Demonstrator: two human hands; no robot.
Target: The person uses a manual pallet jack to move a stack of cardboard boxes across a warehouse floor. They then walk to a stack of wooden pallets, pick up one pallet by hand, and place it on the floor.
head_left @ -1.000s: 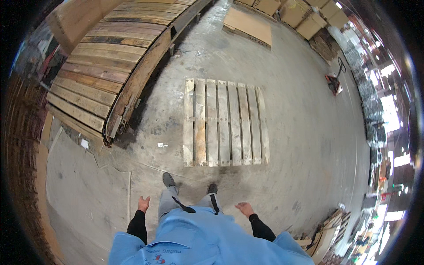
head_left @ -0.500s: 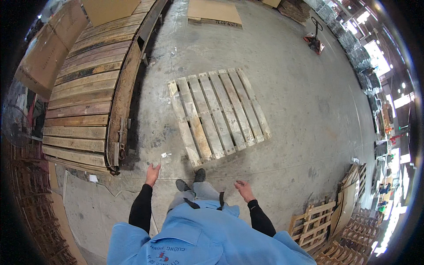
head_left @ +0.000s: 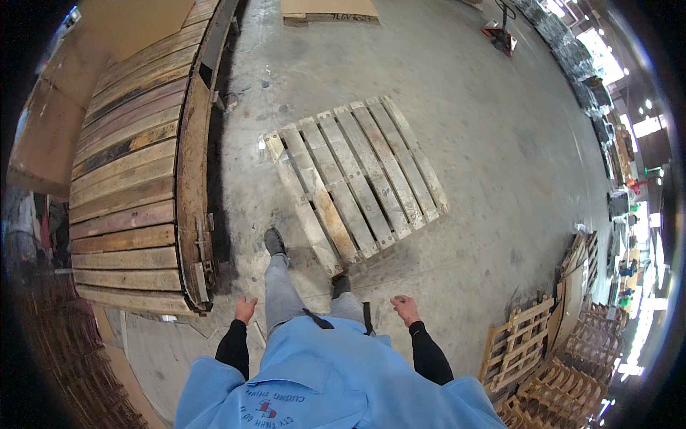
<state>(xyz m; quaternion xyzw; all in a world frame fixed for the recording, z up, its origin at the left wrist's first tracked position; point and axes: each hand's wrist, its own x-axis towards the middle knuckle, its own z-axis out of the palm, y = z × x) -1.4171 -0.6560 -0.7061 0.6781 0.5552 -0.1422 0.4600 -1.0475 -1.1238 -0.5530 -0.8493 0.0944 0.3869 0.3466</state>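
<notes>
My left hand (head_left: pixel 246 309) hangs beside my left leg, off the near end of the long slatted platform, with loosely bent fingers and nothing in it. On the other side, my right hand (head_left: pixel 406 309) is held out past my hip, also without anything in it, its fingers half curled and apart. A worn wooden pallet (head_left: pixel 355 182) lies flat on the concrete floor in front of me, turned at an angle. Neither hand touches it. My right shoe is at its near left corner, while my left foot is stepping forward along its left side.
A long wooden slatted platform (head_left: pixel 125 179) with a raised side beam runs along the left. Cardboard (head_left: pixel 329 7) lies on a pallet ahead. A pallet jack (head_left: pixel 500 32) stands far right. Wooden pallets (head_left: pixel 518 339) lean at the near right, and wrapped stacks (head_left: pixel 568 53) line the right side.
I have stepped forward, my left foot now well ahead beside the pallet. The platform and pallet appear nearer. My left hand has dropped back closer to my body, its fingers more bent.
</notes>
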